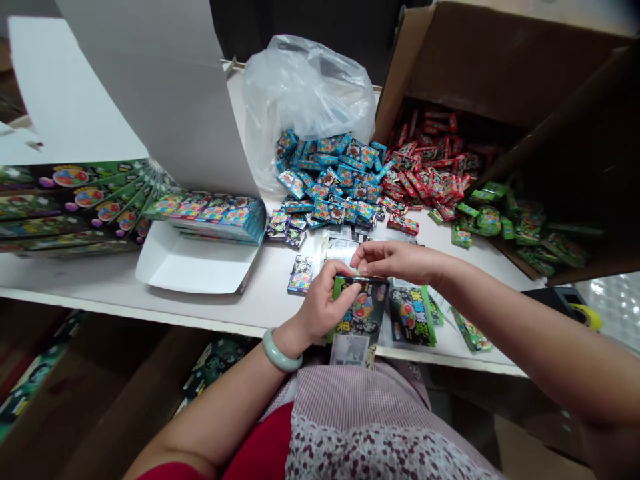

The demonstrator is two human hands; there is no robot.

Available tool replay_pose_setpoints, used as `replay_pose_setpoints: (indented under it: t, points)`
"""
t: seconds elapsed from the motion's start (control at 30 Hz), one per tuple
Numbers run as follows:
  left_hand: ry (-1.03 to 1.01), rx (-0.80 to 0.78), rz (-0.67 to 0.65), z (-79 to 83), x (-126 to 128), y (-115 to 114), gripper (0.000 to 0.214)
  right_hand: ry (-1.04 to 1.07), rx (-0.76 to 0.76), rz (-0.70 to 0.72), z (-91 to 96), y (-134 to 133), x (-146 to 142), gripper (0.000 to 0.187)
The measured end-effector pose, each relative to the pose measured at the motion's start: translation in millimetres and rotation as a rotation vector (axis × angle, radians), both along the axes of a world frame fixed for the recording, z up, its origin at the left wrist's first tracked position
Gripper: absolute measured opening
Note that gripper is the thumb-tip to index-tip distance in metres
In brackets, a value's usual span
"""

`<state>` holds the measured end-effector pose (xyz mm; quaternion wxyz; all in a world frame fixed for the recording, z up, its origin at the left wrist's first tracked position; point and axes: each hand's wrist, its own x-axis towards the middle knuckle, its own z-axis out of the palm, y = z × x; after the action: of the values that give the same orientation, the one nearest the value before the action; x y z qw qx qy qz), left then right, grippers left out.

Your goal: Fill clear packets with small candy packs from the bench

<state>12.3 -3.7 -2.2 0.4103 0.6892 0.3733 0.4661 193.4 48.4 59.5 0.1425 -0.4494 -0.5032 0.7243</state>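
Lower centre, left hand (326,309) pinches the top of a green-and-black printed packet (361,320); right hand (400,261) closed at its edge, hold unclear. Upper right, blue packets (330,175), red packets (430,175), green packets (505,223) lie loose in heaps.

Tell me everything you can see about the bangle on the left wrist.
The bangle is a thick, smooth, closed ring of pale, milky green, polished like jade, with no clasp in view. It circles the left wrist just behind the left hand, tilted with the forearm. Its near side shows, while the far side is hidden behind the wrist. Only the skin appears to touch it.
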Motion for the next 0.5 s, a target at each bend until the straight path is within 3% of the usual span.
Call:
replay_pose_setpoints:
  t: [0.17, 0.3, 0.5]
  points:
    - [0.019, 0.032, 0.084, -6.1, 2.5, 0.7, 0.013, 0.016, -0.063, -0.146, -5.6, -8.5, -4.3, 0.021]
    - [0.011, 0.105, 0.121, -5.7, -0.6, -0.4, 0.019, 0.016, -0.231, -0.125, -10.5, -12.7, -4.7, 0.019]
    - [-0.016, 0.153, -0.058, 4.2, -1.7, -2.6, 0.015, 0.146, -0.399, -0.035, -20.9, -11.8, -4.7, 0.014]
